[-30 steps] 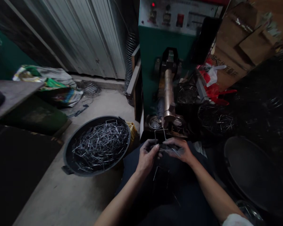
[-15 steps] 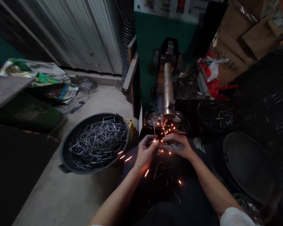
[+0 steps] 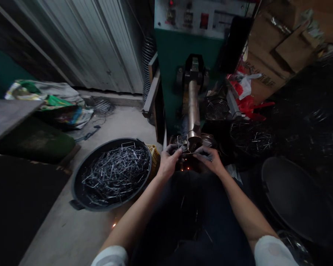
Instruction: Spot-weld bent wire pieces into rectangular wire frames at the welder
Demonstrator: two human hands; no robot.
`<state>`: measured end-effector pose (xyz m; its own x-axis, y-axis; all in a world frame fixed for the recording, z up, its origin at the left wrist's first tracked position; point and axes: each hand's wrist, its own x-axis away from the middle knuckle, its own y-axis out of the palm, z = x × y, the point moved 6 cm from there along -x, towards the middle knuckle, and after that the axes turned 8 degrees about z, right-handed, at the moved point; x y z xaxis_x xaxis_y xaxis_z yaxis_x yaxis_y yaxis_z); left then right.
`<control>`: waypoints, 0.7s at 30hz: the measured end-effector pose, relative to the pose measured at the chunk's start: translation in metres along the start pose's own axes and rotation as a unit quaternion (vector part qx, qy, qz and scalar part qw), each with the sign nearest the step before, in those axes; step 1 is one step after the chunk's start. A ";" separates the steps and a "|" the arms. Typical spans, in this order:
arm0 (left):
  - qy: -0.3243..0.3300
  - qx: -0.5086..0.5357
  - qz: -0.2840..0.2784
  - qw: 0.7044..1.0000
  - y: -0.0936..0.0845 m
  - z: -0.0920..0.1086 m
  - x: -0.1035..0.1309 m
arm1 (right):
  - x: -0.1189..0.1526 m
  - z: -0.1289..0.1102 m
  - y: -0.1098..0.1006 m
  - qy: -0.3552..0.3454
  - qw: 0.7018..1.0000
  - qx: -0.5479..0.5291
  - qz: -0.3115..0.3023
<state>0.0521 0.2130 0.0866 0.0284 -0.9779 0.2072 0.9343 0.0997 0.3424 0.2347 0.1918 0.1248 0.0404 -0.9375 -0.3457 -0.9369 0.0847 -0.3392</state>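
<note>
Both hands meet just below the tip of a metal welding arm (image 3: 193,111) on a green machine (image 3: 169,74). My left hand (image 3: 169,159) pinches a thin bent wire piece (image 3: 189,153) at its left end. Opposite it, my right hand (image 3: 209,157) has its fingers closed on the right end of the same wire. The wire lies level between the hands, close under the electrode tip. A few orange sparks (image 3: 188,168) glow beneath it. Small round dishes sit behind the hands, partly hidden.
To the left a black basin (image 3: 111,208) full of bent wires stands by a yellow crate (image 3: 154,153). At right are a dark round lid (image 3: 294,195), a pile of wire pieces (image 3: 259,140), red bags (image 3: 248,105) and cardboard (image 3: 266,74). Loose wires lie on my lap.
Most of the sparks have died away. Both hands have moved up towards the electrode tip, and the wire frame has turned from upright to level. The view has tilted slightly upward.
</note>
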 end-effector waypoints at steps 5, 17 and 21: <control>0.012 -0.007 0.009 1.000 0.001 0.008 -0.007 | -0.008 -0.003 0.001 -0.009 1.000 -0.010 0.019; 0.057 -0.020 0.047 0.997 -0.012 0.012 -0.007 | 0.025 0.018 -0.018 0.136 0.988 -0.075 0.001; 0.090 -0.047 0.164 0.981 -0.096 0.011 -0.003 | 0.087 0.029 -0.053 0.241 0.968 -0.065 -0.003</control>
<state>-0.0422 0.2084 0.0634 0.3881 -0.9134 0.1232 0.8925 0.4058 0.1968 0.2981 0.1157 0.0880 -0.0919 -0.9892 0.1144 -0.9742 0.0655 -0.2161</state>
